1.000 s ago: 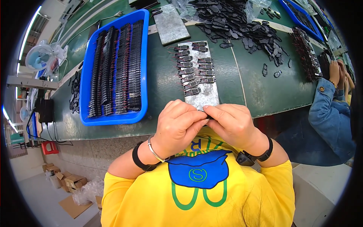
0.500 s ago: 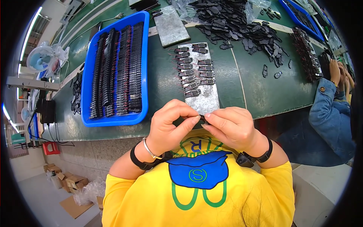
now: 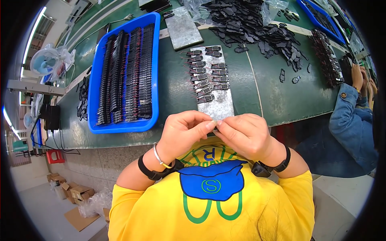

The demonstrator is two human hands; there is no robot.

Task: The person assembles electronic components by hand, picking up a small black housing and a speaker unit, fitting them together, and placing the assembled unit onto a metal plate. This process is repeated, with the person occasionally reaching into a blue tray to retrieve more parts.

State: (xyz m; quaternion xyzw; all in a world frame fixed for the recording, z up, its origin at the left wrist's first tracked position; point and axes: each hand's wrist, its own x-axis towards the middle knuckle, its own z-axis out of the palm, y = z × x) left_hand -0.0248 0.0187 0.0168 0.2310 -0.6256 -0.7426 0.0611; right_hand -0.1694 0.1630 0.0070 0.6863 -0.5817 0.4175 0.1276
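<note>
Your left hand (image 3: 183,132) and right hand (image 3: 243,134) meet fingertip to fingertip just below the near end of the metal plate (image 3: 213,86) on the green worktop (image 3: 265,92). Both grips pinch one small dark part (image 3: 216,129), mostly hidden, so its shape is unclear. The blue tray (image 3: 96,92) sits to your left.

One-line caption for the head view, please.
Both hands, left hand and right hand, pinch a small dark part over a grey metal plate.
</note>
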